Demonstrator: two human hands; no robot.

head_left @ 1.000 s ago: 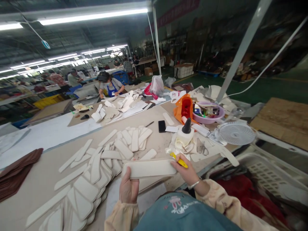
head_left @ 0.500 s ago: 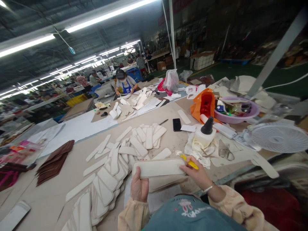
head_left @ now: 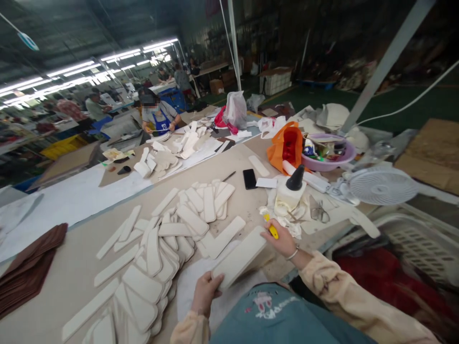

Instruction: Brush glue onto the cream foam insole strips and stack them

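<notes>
Strip [head_left: 239,258]: swung from level to slanting, above the tabletop [head_left: 195,172], beside pale pieces [head_left: 143,286].
Left hand [head_left: 208,290]: gripping its near end.
Right hand [head_left: 281,238]: yellow tool [head_left: 273,232] clasped, fingers at strip's far end.

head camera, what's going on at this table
The person's left hand grips the near end of a long pale panel, while the right hand holds a yellow-handled tool and touches the panel's far end. To the left, many similar pale pieces lie in an overlapping spread. Beyond the panel are a bottle with a dark cone-shaped top and a black phone. Across the table, a co-worker in a blue apron handles something among more pale pieces.
</notes>
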